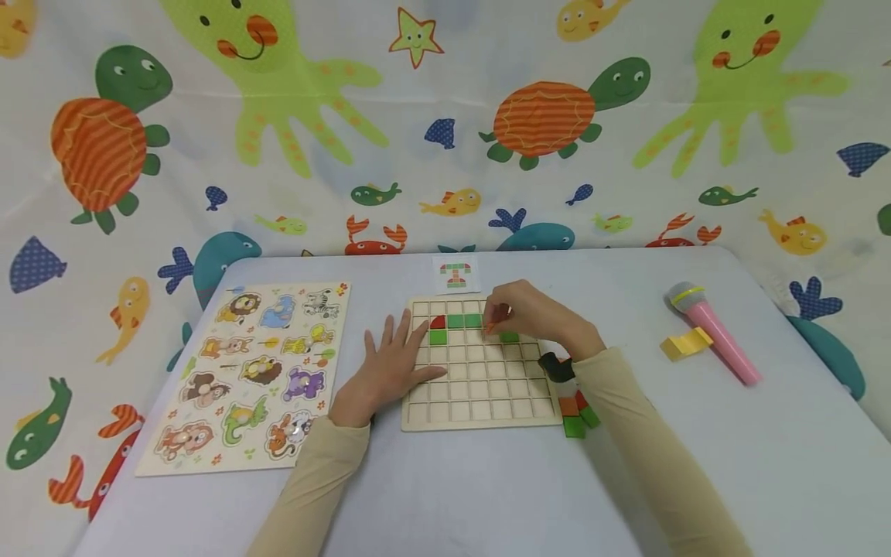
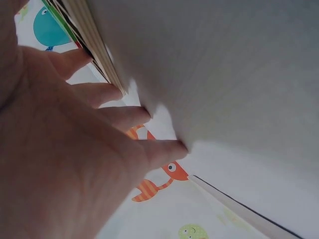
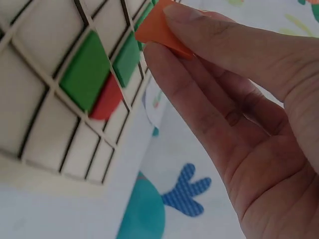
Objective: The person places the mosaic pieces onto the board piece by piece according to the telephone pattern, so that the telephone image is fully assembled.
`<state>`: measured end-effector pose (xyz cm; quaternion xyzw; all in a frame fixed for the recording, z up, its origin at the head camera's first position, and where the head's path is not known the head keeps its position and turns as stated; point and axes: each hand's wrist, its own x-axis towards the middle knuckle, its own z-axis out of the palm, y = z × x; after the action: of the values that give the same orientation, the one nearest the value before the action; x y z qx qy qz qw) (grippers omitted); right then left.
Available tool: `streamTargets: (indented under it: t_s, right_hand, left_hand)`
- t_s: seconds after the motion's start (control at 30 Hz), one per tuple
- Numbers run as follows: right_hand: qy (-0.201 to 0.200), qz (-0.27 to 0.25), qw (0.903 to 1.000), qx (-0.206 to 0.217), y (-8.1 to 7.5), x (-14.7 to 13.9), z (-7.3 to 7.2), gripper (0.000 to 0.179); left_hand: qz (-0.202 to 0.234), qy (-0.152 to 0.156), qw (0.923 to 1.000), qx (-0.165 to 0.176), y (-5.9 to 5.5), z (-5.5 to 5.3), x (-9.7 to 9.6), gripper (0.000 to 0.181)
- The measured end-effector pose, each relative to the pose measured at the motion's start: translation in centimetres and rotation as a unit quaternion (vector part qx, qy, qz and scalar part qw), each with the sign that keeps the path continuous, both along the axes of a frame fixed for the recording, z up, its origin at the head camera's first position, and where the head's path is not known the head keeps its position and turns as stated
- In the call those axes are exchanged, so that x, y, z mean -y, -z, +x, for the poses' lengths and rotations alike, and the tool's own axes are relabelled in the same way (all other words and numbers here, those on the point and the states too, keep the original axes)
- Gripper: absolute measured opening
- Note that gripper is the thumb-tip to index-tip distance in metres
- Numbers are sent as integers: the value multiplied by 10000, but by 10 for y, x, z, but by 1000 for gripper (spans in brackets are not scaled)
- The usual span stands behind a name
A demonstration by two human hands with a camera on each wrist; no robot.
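Note:
A wooden grid board [image 1: 480, 391] lies on the table in the head view. Several tiles sit in its upper cells: a red rounded piece [image 1: 438, 322], a green square [image 1: 438, 337] below it, and more green squares [image 1: 463, 321] to its right. My right hand [image 1: 532, 313] pinches an orange tile [image 3: 164, 27] between thumb and fingers, over the upper middle of the grid. Another green square [image 1: 510, 337] shows just below that hand. With fingers spread, my left hand [image 1: 386, 371] rests at the board's left edge, its thumb lying over the cells.
Behind the board lies a card [image 1: 455, 273] with a coloured tile pattern. Loose green, red and orange tiles [image 1: 574, 427] lie by its right edge, partly behind the right forearm. An animal puzzle [image 1: 244, 387] is at left; a pink microphone [image 1: 724, 340] and yellow block [image 1: 685, 344] at right.

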<state>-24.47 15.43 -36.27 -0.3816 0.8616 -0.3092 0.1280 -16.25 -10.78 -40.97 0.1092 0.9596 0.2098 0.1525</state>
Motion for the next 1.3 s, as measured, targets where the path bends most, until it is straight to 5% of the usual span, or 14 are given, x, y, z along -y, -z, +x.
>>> streamTargets:
  t_s: [0.37, 1.3]
  right_hand:
    - [-224, -151, 9994, 209, 15, 20, -4, 6]
    - [-52, 455, 9989, -113, 17, 29, -2, 20]
  left_hand:
    - [-4, 1, 10000, 38, 0, 0, 0, 90]
    - [-136, 39, 9999, 36, -1, 0, 0, 90]
